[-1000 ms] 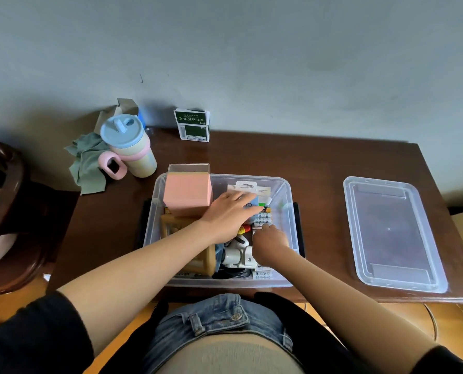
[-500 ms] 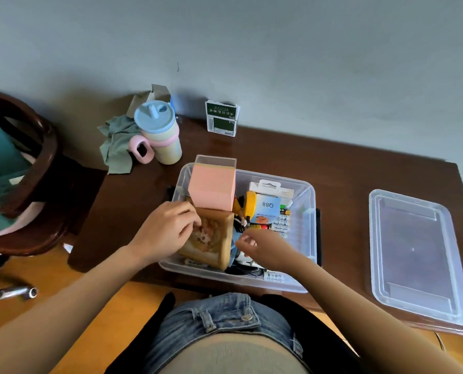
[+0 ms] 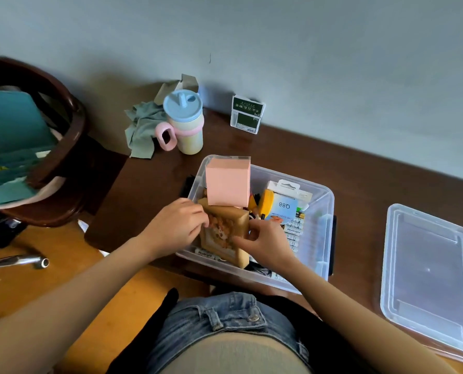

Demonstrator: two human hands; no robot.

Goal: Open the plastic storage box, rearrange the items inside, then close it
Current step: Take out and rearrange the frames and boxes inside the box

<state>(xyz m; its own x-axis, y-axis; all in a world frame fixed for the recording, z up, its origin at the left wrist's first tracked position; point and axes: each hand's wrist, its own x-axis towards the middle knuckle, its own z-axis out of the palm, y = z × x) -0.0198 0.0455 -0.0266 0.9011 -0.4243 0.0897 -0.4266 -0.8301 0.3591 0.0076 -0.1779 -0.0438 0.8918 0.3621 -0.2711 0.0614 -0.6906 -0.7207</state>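
Grey wall behind, dark brown table (image 3: 333, 168) below it. Clear plastic storage box (image 3: 322, 225) open at the table's near edge. Lid (image 3: 427, 279) flat on the table, well right of the box. Dark wooden chair (image 3: 63, 147) left of the box, off the table. Pastel cup (image 3: 186, 125) with blue top beyond the box's far-left corner, grey cloth (image 3: 142, 128) just beside it. Pink carton (image 3: 227, 182) upright in the box's left side. Tan picture frame (image 3: 225, 233) tilted up in the box's near-left part. Left hand (image 3: 175, 229) curled round the frame's left edge, right hand (image 3: 265, 241) pinching its right edge. Blue packet (image 3: 284, 209) further right inside the box.
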